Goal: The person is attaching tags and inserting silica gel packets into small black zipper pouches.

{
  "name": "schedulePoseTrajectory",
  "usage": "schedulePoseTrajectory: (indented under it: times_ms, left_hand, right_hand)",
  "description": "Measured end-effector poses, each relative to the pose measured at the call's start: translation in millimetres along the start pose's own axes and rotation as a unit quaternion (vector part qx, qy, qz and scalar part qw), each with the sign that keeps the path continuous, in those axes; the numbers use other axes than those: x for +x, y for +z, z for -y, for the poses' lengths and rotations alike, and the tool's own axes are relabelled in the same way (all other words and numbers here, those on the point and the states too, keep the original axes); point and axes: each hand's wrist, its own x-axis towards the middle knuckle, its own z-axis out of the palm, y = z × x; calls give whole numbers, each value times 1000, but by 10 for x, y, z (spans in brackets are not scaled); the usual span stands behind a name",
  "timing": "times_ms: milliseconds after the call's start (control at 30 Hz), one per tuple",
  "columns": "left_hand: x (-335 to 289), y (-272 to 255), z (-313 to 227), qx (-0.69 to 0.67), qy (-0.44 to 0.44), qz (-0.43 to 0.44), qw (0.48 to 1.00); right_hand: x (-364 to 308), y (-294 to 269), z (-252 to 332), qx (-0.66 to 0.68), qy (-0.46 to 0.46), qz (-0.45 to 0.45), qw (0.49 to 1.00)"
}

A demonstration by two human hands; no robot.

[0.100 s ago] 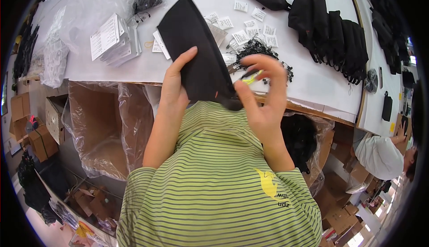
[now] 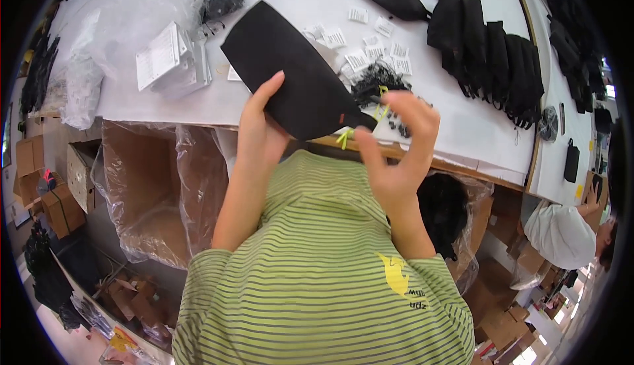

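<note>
In my left hand [image 2: 264,111] is a flat black fabric pouch [image 2: 287,68], gripped by its side with the thumb on top. It slants from upper left to lower right, and a small orange-red tab shows near its narrower end. A bright yellow-green cord [image 2: 345,138] hangs at that end, and a similar strand rises beside my right fingers. My right hand [image 2: 406,150] is close to the narrow end, thumb and fingers apart. Its fingers are smeared by motion, and I see nothing clearly gripped between them.
Small white printed labels [image 2: 358,60] and a heap of black cords [image 2: 378,81] lie beyond the pouch. A stack of white cards [image 2: 162,58] is at left, a row of black pouches [image 2: 489,48] at right. A plastic-lined carton [image 2: 142,180] stands below the table edge.
The pouch has turned so its broad face shows and its narrow end points further right. My right hand has moved slightly right and down, and yellow-green cord now shows below that end.
</note>
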Motion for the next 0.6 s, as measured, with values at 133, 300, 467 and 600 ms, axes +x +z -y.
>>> schedulePoseTrajectory:
  times_ms: [133, 300, 467, 600]
  left_hand:
    - [-64, 66, 134, -33, 30, 60, 997]
    - [-111, 72, 261, 8, 6, 116, 993]
    - [101, -67, 141, 225, 222, 8, 949]
    - [140, -240, -26, 293, 270, -17, 917]
  right_hand:
    - [9, 31, 92, -154, -32, 117, 981]
    - [43, 59, -149, 39, 123, 94, 987]
    - [65, -144, -287, 169, 179, 62, 967]
    - [264, -512, -666, 184, 218, -20, 958]
